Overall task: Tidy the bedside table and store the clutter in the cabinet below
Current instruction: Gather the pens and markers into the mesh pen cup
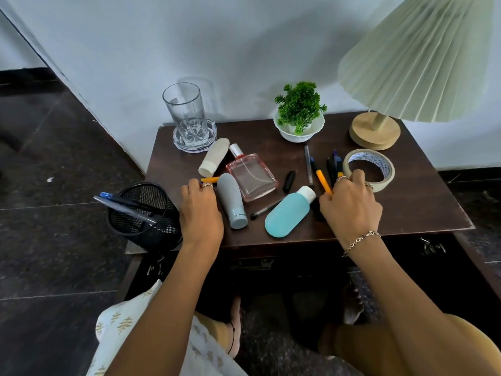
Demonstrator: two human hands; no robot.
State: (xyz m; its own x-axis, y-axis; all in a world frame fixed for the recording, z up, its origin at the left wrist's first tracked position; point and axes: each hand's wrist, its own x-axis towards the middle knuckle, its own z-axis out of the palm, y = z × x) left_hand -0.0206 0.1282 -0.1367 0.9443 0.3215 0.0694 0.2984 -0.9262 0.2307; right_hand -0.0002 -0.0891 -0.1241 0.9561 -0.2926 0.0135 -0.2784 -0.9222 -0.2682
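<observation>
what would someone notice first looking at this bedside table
Probably the clutter in the middle of the dark table: a pink perfume bottle lying flat between a grey tube and a turquoise bottle. Next, the two hands: the left hand reaches for an orange pen, the right hand gathers pens beside a tape roll. A pleated lamp looms at the back right.

There is one camera, worn on the person's head. It looks forward and down, from close above the dark worktop [352, 213], which fills the middle of the picture. The wide lens bends the edges. The white wall [217, 50] is at the top, the dark floor [54, 240] at the left, and both arms reach in from below.
</observation>
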